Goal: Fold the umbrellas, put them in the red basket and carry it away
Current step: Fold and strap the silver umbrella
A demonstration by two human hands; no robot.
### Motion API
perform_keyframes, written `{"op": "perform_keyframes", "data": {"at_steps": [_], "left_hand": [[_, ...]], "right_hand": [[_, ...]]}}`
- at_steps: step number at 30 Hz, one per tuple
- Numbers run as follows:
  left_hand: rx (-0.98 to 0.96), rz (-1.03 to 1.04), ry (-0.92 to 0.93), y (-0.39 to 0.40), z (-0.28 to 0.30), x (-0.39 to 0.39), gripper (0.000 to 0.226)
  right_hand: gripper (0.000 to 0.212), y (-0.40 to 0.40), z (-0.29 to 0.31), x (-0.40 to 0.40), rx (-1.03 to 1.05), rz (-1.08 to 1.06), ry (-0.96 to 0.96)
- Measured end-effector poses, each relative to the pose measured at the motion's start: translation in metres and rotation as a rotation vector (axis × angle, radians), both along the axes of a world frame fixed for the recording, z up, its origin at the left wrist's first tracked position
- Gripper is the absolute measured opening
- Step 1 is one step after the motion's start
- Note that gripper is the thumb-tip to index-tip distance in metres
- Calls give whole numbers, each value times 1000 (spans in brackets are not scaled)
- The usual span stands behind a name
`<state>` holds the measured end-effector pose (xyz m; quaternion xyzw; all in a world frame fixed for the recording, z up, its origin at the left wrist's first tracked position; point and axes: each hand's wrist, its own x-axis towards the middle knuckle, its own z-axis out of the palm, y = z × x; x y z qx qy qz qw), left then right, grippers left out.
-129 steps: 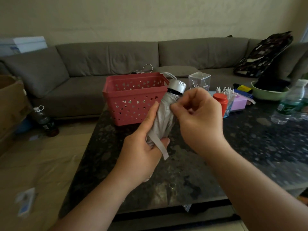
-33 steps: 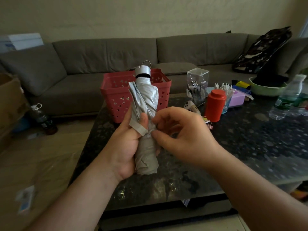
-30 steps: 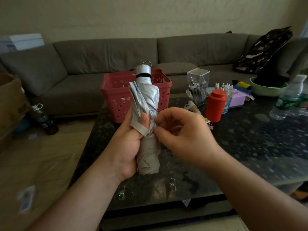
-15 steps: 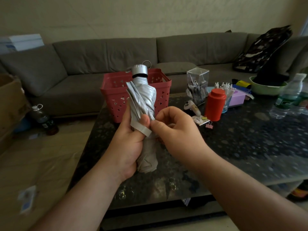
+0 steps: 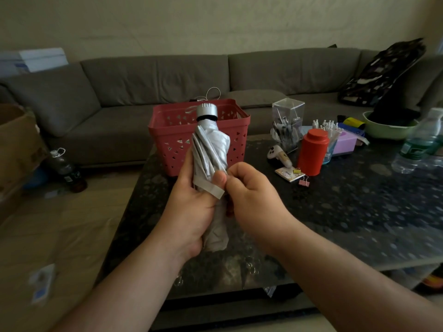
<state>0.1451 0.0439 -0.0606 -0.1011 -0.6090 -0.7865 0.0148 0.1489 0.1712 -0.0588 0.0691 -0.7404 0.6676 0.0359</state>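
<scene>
My left hand [image 5: 191,212] grips the folded umbrella [image 5: 211,149] upright, thumb pressing the strap [image 5: 211,188]. My right hand [image 5: 251,195], fingers curled, pinches the cloth just beside it at 3 o'clock. Risk: if the thumb slips, the smooth silver pleats spring loose and the strap unwraps. Behind, at 12 o'clock, stands the red basket [image 5: 172,140], hard plastic w/ triangle holes, on the speckled table [image 5: 359,212].

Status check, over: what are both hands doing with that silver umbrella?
Left hand grips silver umbrella upright. Right hand pinches at its strap. Red basket behind, nothing blocking.
</scene>
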Motion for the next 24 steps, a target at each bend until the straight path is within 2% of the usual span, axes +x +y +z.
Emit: {"op": "perform_keyframes", "data": {"at_steps": [9, 14, 16, 18, 20, 21, 22, 24], "left_hand": [[-55, 115, 50, -6, 1, -4, 64], [-229, 215, 128, -8, 1, -5, 75], [-324, 230, 175, -13, 0, -8, 80], [-355, 243, 181, -15, -2, -9, 84], [-403, 308, 199, -14, -4, -8, 87], [-438, 342, 228, -14, -6, -8, 88], [-439, 351, 233, -14, -7, -9, 89], [-405, 320, 199, -16, -7, -11, 91]], "right_hand": [[28, -12, -11, 4, -201, 40, -72], [12, -1, 4, 7, -208, -29, -42], [15, 8, 15, 10, -112, -104, 56], [25, 12, 22, 15, 154, -74, 168], [31, 9, 21, 17, 448, -20, 154], [32, 6, 20, 17, 507, -5, 110], [32, 4, 18, 16, 483, 17, 57], [29, 2, 17, 14, 231, 62, -62]]}}
